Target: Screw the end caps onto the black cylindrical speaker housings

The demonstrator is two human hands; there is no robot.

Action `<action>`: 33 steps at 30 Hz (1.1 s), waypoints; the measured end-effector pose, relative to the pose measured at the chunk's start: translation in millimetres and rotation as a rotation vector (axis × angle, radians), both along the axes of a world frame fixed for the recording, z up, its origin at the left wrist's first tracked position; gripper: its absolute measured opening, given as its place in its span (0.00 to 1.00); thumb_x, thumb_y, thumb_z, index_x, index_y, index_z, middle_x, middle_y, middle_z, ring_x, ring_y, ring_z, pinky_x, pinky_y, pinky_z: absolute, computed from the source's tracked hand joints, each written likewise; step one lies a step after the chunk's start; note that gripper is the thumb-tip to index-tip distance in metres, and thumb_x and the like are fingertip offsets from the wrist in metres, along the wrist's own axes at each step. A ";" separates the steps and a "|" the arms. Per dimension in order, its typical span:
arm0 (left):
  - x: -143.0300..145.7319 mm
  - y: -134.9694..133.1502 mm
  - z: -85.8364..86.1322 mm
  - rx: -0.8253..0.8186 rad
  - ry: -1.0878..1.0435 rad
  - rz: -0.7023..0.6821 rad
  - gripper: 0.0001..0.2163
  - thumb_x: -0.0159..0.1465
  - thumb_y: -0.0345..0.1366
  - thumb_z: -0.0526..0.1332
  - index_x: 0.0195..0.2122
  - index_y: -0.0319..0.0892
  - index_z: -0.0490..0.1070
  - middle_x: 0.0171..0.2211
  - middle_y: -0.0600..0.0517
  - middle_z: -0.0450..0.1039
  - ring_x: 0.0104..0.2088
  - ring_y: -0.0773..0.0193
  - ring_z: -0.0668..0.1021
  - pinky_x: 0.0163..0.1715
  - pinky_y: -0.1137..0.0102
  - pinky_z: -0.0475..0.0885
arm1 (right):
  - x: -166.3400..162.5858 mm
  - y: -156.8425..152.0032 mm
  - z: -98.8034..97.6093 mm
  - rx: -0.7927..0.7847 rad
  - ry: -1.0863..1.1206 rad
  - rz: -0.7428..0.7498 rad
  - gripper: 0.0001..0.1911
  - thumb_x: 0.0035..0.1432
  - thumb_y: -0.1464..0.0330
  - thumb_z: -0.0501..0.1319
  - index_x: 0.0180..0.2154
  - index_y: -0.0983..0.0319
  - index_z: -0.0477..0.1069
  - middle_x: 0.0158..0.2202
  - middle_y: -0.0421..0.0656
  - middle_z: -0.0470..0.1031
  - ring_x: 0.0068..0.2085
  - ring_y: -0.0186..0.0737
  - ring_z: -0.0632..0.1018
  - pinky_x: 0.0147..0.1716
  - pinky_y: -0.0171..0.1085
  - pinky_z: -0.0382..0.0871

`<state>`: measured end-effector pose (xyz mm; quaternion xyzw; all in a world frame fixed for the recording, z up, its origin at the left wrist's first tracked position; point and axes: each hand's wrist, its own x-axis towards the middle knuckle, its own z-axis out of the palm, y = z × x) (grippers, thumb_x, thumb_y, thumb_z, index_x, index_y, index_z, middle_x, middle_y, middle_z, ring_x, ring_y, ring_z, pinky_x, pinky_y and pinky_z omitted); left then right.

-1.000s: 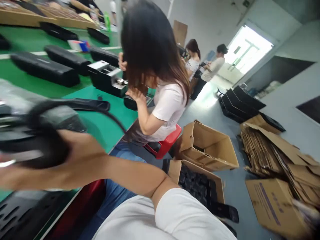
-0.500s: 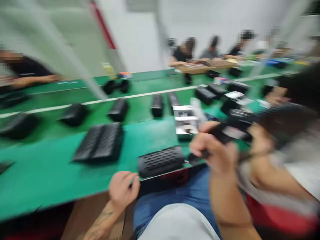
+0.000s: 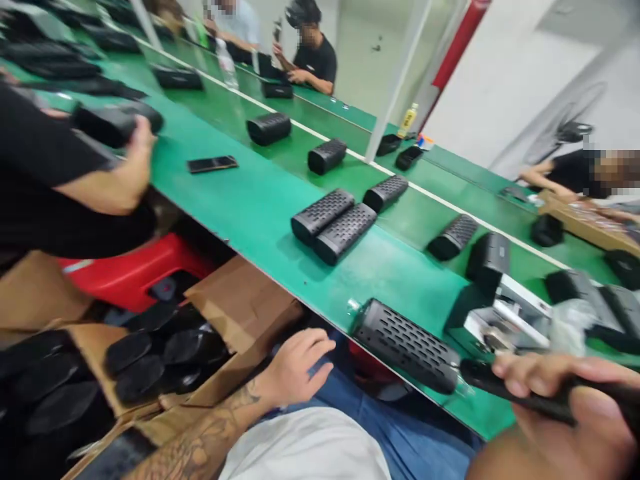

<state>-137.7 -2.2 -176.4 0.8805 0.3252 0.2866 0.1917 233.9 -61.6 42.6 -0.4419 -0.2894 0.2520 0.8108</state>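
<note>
A black housing with rows of slots (image 3: 407, 343) lies on its side at the near edge of the green table. My right hand (image 3: 565, 393) is wrapped round a black electric screwdriver (image 3: 483, 377); its thin metal bit points at the housing's right end, and I cannot tell if it touches. Over my lap, left of the housing and apart from it, my left hand (image 3: 300, 367) has its fingers stretched out and holds nothing. Behind the screwdriver stands a white open box (image 3: 525, 310) with small metal parts inside.
Two similar housings (image 3: 333, 227) lie side by side on the green table (image 3: 260, 220), with others farther along. A phone (image 3: 213, 164) lies to the left. Cardboard boxes (image 3: 245, 300) of black parts stand below. A co-worker's hand (image 3: 143, 143) holds a black housing at left.
The view has swung left and tilted, bringing in the boxes and the left co-worker. My left hand has moved away from the housing and its fingers have straightened. My right hand keeps the screwdriver.
</note>
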 end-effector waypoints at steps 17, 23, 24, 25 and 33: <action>117.9 126.2 2.3 -0.261 -0.358 -0.561 0.52 0.59 0.44 0.84 0.81 0.46 0.60 0.73 0.35 0.70 0.76 0.36 0.76 0.78 0.42 0.74 | -48.1 7.9 -44.8 0.093 -0.446 0.262 0.06 0.71 0.61 0.73 0.47 0.53 0.80 0.26 0.33 0.78 0.21 0.36 0.78 0.27 0.40 0.81; 121.1 127.6 4.2 -0.266 -0.385 -0.576 0.50 0.60 0.46 0.84 0.79 0.47 0.62 0.72 0.34 0.71 0.74 0.35 0.77 0.76 0.41 0.76 | -47.6 11.0 -49.5 0.078 -0.450 0.356 0.05 0.71 0.65 0.73 0.46 0.55 0.80 0.27 0.34 0.79 0.23 0.37 0.79 0.30 0.41 0.83; 121.2 127.7 4.5 -0.276 -0.382 -0.577 0.50 0.59 0.46 0.84 0.79 0.47 0.62 0.72 0.34 0.71 0.74 0.35 0.77 0.76 0.41 0.76 | -47.6 11.1 -50.3 0.072 -0.451 0.372 0.05 0.72 0.65 0.73 0.45 0.55 0.79 0.27 0.34 0.79 0.23 0.37 0.79 0.30 0.41 0.83; 121.3 127.7 4.7 -0.287 -0.379 -0.577 0.51 0.58 0.46 0.84 0.79 0.47 0.62 0.72 0.35 0.71 0.74 0.34 0.78 0.76 0.41 0.76 | -47.6 11.5 -51.0 0.067 -0.454 0.387 0.06 0.72 0.65 0.74 0.44 0.55 0.79 0.27 0.34 0.79 0.23 0.36 0.79 0.30 0.41 0.83; 122.4 126.4 4.5 -0.285 -0.361 -0.557 0.50 0.59 0.49 0.84 0.77 0.46 0.63 0.71 0.35 0.72 0.70 0.35 0.80 0.74 0.42 0.78 | -43.1 17.6 -54.7 0.067 -0.478 0.519 0.08 0.72 0.66 0.74 0.43 0.55 0.75 0.26 0.32 0.76 0.22 0.35 0.77 0.28 0.40 0.82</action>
